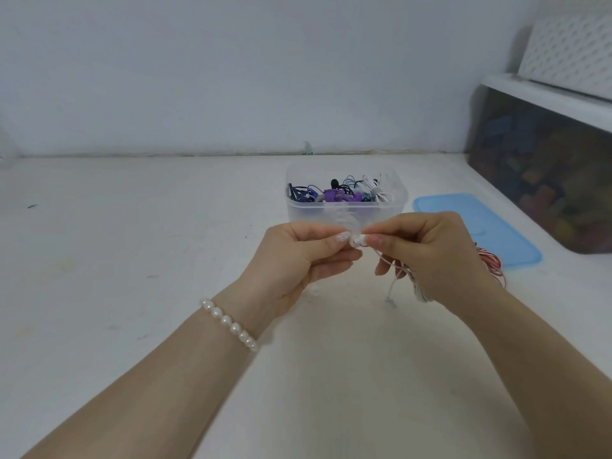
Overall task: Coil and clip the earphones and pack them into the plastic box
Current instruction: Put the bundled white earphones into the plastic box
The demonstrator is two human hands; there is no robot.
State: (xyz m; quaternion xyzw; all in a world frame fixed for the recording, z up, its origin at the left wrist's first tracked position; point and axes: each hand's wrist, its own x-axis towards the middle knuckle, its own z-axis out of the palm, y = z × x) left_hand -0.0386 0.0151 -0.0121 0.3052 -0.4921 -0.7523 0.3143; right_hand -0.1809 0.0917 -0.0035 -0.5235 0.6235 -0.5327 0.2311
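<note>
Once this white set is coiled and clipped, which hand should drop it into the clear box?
Probably the right hand. It already holds the gathered white cord, and the open plastic box sits just ahead. The left hand only pinches the white piece between the hands.

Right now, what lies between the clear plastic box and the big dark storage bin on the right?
In the head view, a flat blue plastic lid lies on the white table between the clear plastic box and the dark storage bin.
</note>
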